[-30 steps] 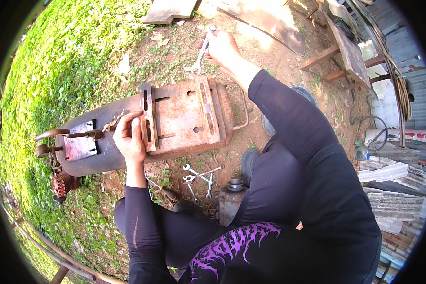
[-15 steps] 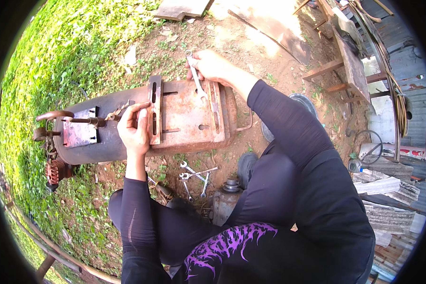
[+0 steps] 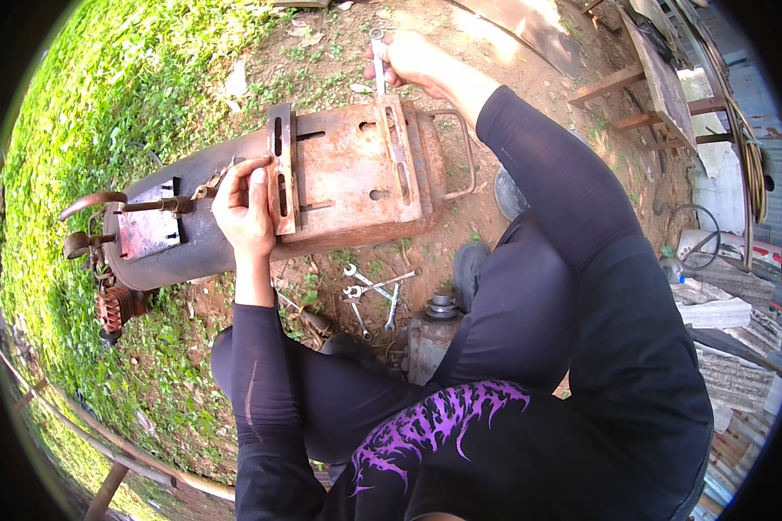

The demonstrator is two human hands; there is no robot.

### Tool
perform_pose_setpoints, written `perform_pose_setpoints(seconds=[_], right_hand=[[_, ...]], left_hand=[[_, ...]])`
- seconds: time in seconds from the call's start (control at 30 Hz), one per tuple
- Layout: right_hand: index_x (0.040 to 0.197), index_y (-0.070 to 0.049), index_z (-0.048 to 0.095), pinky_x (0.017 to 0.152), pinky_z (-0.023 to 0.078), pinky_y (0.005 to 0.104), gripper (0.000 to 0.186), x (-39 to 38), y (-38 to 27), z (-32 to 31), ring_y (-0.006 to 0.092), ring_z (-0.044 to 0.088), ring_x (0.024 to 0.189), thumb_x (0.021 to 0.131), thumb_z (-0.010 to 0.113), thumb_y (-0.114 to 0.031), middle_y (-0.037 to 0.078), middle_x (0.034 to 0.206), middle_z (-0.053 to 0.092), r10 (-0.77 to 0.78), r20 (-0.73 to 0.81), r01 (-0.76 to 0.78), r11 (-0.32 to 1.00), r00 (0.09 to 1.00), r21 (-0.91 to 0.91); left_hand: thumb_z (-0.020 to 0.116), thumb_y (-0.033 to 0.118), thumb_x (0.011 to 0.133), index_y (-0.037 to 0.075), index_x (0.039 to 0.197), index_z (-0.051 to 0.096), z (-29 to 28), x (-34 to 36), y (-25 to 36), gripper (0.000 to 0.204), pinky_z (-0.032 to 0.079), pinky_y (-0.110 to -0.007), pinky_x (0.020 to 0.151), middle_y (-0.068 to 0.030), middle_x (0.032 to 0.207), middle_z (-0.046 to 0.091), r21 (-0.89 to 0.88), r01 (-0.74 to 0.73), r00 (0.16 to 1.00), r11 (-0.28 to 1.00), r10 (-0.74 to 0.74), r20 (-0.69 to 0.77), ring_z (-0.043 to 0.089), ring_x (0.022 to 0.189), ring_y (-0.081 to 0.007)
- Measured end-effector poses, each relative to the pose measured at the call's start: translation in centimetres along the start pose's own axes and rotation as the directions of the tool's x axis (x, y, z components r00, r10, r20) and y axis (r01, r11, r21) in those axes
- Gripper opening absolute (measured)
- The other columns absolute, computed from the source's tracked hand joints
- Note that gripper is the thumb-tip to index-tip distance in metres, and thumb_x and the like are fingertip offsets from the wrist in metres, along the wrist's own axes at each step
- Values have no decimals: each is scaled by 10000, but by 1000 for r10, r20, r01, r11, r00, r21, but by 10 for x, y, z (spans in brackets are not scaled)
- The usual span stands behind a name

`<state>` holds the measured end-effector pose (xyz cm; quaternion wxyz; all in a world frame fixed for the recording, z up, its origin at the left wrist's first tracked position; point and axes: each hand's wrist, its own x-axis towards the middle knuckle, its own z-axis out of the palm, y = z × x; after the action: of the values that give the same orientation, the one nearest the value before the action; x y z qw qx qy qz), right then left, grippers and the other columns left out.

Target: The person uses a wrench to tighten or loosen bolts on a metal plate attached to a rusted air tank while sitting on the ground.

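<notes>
Looks like wrenching on a bolt at the far edge of the rusty tank (image 3: 347,174), which lies on its side on bare dirt (image 3: 530,78) beside grass (image 3: 104,78). Right hand (image 3: 408,59) is closed around a combination wrench (image 3: 378,52); left hand (image 3: 245,204) presses fingers onto the slotted bracket (image 3: 280,169), steadying it. Probably needs firm turning next. Spare wrenches (image 3: 374,291) lie nearby, scrap lumber (image 3: 652,87) off to the right.

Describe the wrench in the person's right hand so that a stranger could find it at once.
Start at the big rusty tank lying on the ground, with a rust-brown plate on top. At the plate's far edge, the right hand holds one silver wrench. Unlike the wrenches on the dirt near the person's knees, it is lifted and gripped.
</notes>
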<state>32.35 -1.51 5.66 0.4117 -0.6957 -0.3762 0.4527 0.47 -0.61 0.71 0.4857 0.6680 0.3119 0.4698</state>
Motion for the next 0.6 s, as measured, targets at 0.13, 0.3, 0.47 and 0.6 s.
perform_pose_setpoints(seconds=[0.13,0.3,0.47,0.6], right_hand=[[1147,2,606,599,468,238,275,1,-3,-1,73,516,610,1080,423,-192,101,948,722,-15,67,17,1000,998,-26],[1058,-35,617,677,481,293,230,-12,-34,12,125,543,654,1057,465,-208,49,905,724,-237,370,341,907,898,-248],[1079,0,639,809,511,401,258,-52,-26,85,254,680,889,1016,497,-205,83,909,727,-146,739,680,538,658,-499],[1048,-41,640,817,504,400,256,-52,-45,61,241,665,863,1022,483,-242,68,888,719,-269,641,591,722,719,-361]], left_hand=[[595,72,985,-55,1089,679,-1,0,-2,184,501,-276,883,-121,1034,716,1,1,1000,1000,-1,-11,662,950,-153],[595,95,992,-55,1091,681,3,1,-1,200,504,-282,884,-122,1030,718,25,-22,1000,999,22,-6,664,952,-158],[593,95,992,-54,1099,676,-4,-2,-5,201,504,-288,892,-123,1036,716,27,-17,1000,999,17,-5,663,959,-159],[594,87,988,-54,1099,674,-1,-1,1,196,499,-283,890,-117,1037,714,36,-30,999,999,30,-11,662,959,-158]])
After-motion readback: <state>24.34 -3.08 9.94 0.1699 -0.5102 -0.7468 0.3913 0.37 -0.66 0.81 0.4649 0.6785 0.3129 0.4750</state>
